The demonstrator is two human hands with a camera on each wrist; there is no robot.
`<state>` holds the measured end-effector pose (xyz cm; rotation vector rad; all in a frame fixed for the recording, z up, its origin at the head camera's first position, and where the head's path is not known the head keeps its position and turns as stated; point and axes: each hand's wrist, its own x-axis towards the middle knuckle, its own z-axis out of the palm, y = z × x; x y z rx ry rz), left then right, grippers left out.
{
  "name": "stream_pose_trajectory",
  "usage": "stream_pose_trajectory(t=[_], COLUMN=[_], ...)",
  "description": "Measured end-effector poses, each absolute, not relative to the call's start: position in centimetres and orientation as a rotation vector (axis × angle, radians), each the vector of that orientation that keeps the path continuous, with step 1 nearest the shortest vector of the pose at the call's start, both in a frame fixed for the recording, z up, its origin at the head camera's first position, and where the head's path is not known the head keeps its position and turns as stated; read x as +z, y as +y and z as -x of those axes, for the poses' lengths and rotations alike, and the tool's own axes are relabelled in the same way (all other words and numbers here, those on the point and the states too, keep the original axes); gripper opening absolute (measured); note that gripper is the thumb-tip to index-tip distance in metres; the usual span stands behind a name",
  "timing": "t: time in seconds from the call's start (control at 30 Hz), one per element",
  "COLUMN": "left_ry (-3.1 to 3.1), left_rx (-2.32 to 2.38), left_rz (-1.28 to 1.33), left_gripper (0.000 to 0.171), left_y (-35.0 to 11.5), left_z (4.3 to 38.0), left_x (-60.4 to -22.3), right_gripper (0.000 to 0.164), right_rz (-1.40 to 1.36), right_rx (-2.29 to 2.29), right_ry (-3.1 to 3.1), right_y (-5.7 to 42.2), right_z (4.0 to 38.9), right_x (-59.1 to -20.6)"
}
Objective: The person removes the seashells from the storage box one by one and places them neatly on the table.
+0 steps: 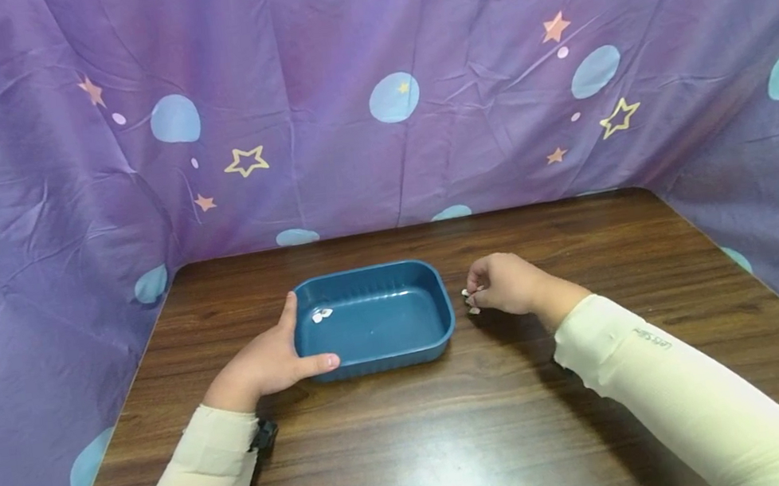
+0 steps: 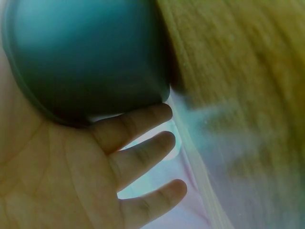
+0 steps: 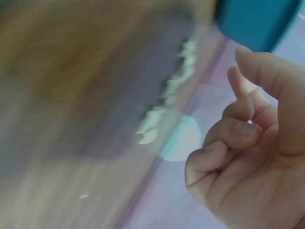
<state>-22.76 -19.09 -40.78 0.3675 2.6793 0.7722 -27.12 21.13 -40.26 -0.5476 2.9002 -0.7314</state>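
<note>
A blue rectangular basin (image 1: 374, 363) sits on the table with a couple of small white pieces (image 1: 318, 316) at its left inside. My left hand (image 1: 269, 361) spans its near left corner, fingers mostly straight along the left side and thumb against the front wall. In the left wrist view, three fingertips (image 2: 164, 140) show beside and below the basin's wall. To the right of the basin, my right hand (image 1: 506, 284) is low over more small whitish pieces (image 3: 167, 93) on the table. Its thumb and forefinger stick forward, the other fingers curl, and I see nothing between them.
The dark wood-grain table (image 1: 369, 446) reaches back to a purple curtain (image 1: 346, 176) with stars and blue ovals, which also hangs at both sides. A dark strap piece (image 1: 264, 434) shows under the left sleeve. The right wrist view is blurred.
</note>
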Motion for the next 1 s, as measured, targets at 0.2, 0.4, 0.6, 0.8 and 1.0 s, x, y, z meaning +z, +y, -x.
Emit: stream_pose_trajectory(t=[0.2, 0.4, 0.6, 0.8, 1.0], left_ry=[2.668, 2.662, 2.663, 2.649, 2.659], left_rx=[0.783, 0.787, 0.792, 0.804, 0.783], left_rz=[-0.353, -0.342, -0.326, -0.320, -0.353], left_gripper=[0.138, 0.138, 0.139, 0.139, 0.138], left_y=[-19.3, -19.3, -19.2, -19.2, -19.1], left_z=[22.7, 22.6, 22.6, 22.6, 22.7], left_x=[-40.7, -40.8, -41.0, -41.0, -40.8], right_gripper=[0.015, 0.016, 0.017, 0.019, 0.019], right_rz=[0.539, 0.646, 0.699, 0.717, 0.710], right_rx=[-0.952, -1.022, -1.105, -1.106, -1.071], right_ry=[2.894, 2.904, 2.854, 2.823, 2.797], right_y=[18.7, 15.1, 11.5, 8.6, 6.4], right_z=[27.6, 27.6, 27.6, 28.0, 28.2], right_x=[-38.2, -37.0, -37.1, -37.3, -38.0])
